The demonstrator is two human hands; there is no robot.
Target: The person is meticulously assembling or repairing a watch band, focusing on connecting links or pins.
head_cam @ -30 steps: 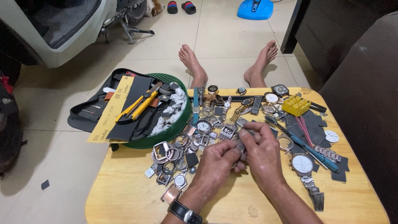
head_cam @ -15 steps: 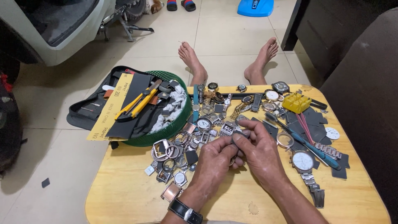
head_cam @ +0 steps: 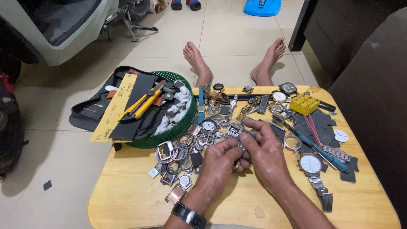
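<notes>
Left hand: the left hand point(head_cam: 220, 161) sits just below the frame's centre, fingers curled in, pinching a small metal watch part point(head_cam: 241, 146) against the other hand; a black wristwatch point(head_cam: 188, 215) is on its wrist.
Right hand: the right hand point(head_cam: 265, 152) touches the left, fingers bent closed on the same piece, thumb and forefinger at its upper end.
Held piece: mid-frame, just above the wooden table point(head_cam: 127, 199), mostly hidden by fingers; its exact kind cannot be told.
Left of the hands: a pile of watch cases point(head_cam: 171, 154).
Right of the hands: a white-dialled watch point(head_cam: 311, 164) and a blue-handled tool point(head_cam: 326, 153).
Upper left: a green basket point(head_cam: 180, 127) with a yellow utility knife point(head_cam: 140, 106).
Upper right: a yellow block point(head_cam: 304, 104).
</notes>
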